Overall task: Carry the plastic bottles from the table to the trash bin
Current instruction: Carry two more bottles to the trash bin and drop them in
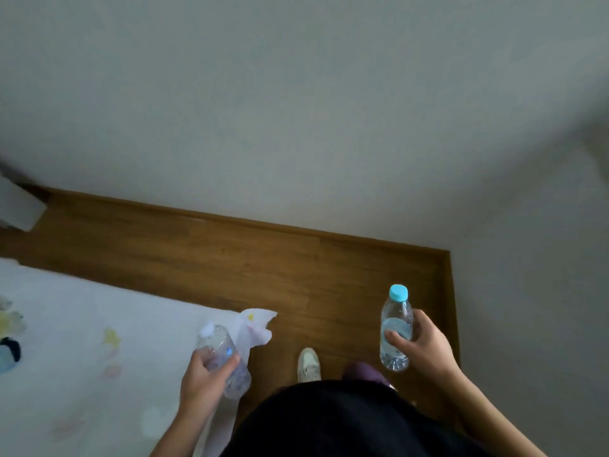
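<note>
Wood floor (pixel 230 258), white shoe (pixel 308 364), pale wall (pixel 296 94), white box (pixel 18 206) left.

Left hand (pixel 204 374) is gripping a white-capped bottle (pixel 224 361); right hand (pixel 425 347) is gripping a blue-capped bottle (pixel 395 328) above wooden floor (pixel 263 258).

Two bottles of clear, glossy plastic: one (pixel 395 328) had a smooth blue plastic cap (pixel 398 292), the other (pixel 224 357) a white one. The floor (pixel 230 258) was brown wood with a low sheen, the wall (pixel 296 110) matt, and the printed sheet (pixel 82 324) soft cloth.
</note>
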